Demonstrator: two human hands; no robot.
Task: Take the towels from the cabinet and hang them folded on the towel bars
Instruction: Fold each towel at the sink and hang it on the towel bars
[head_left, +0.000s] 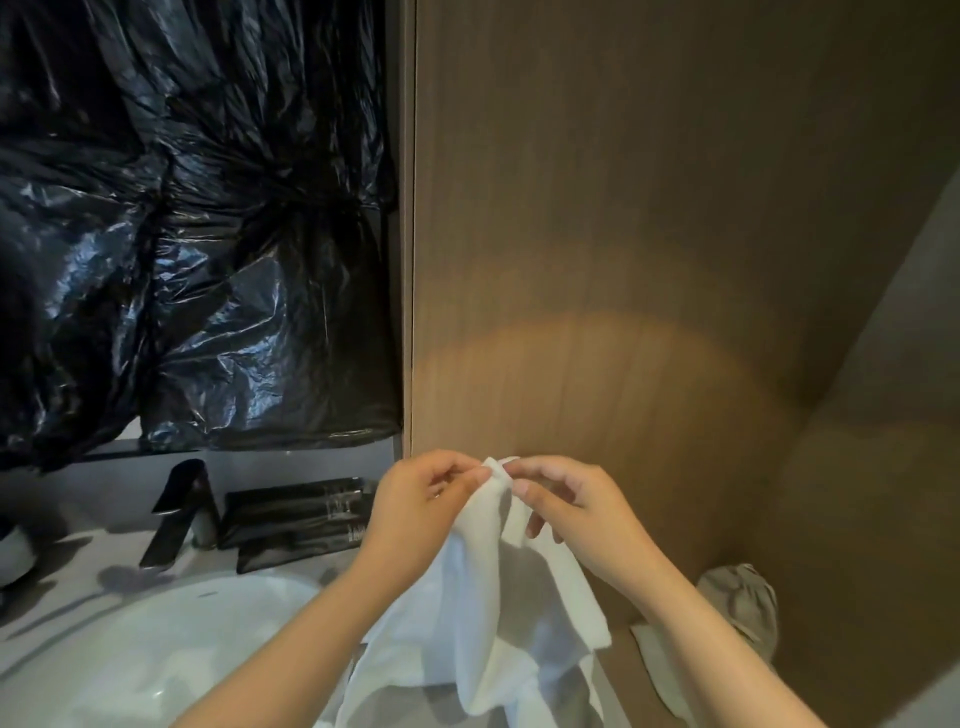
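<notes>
A white towel (483, 618) hangs down in front of me, over the counter's right end. My left hand (421, 514) pinches its top corner between thumb and fingers. Right beside it, my right hand (566, 514) pinches the same top edge with curled fingers. The two hands almost touch at the corner. The towel's lower part drapes loosely and runs out of the bottom of the view. No towel bar or open cabinet shows.
A brown wooden panel (649, 234) fills the right side. Black plastic sheeting (197, 234) covers the wall at left. Below it are a white basin (171, 639), a black tap (176, 514) and dark packets (296, 514). A grey cloth (743, 608) lies at lower right.
</notes>
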